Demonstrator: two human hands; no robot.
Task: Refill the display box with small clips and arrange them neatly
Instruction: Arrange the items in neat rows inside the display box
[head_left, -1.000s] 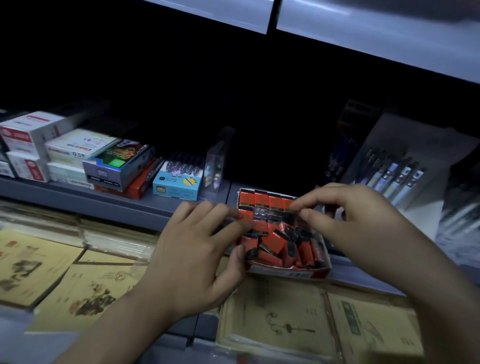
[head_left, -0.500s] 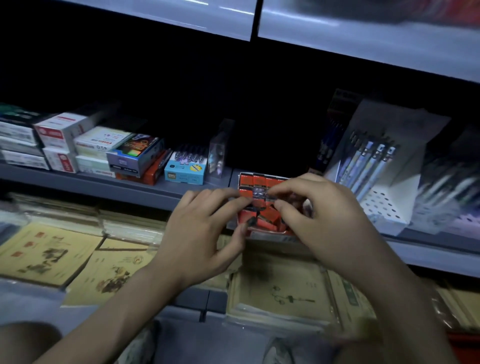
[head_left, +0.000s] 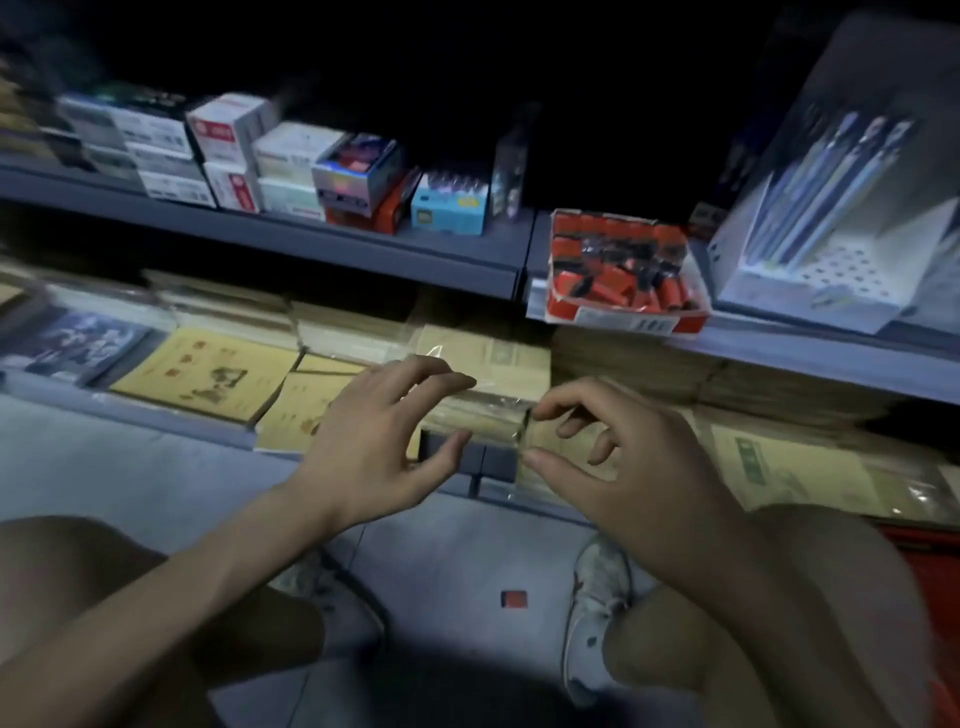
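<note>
The red display box (head_left: 566, 312) stands at the front edge of the grey shelf (head_left: 363, 249), right of centre. Small red and black clips (head_left: 613, 283) fill it: a neat row stands along the back, the rest lie jumbled. Both hands hover well below the box, in front of the lower shelf. My left hand (head_left: 384, 441) has its fingers spread and relaxed and holds nothing. My right hand (head_left: 613, 462) has loosely curled fingers, with thumb and forefinger apart. I see nothing plainly held in it. One small red piece (head_left: 514, 598) lies on the floor between my shoes.
Stacked stationery boxes (head_left: 234, 150) and a blue box (head_left: 449, 205) sit left of the display box. A white pen display (head_left: 831, 218) stands to its right. Wrapped yellow notebooks (head_left: 208, 374) fill the lower shelf. My knees and white shoes (head_left: 597, 597) are below.
Both hands have left the display box and dropped towards the lower shelf. The view has tilted down, showing my knees, my shoes and the floor.
</note>
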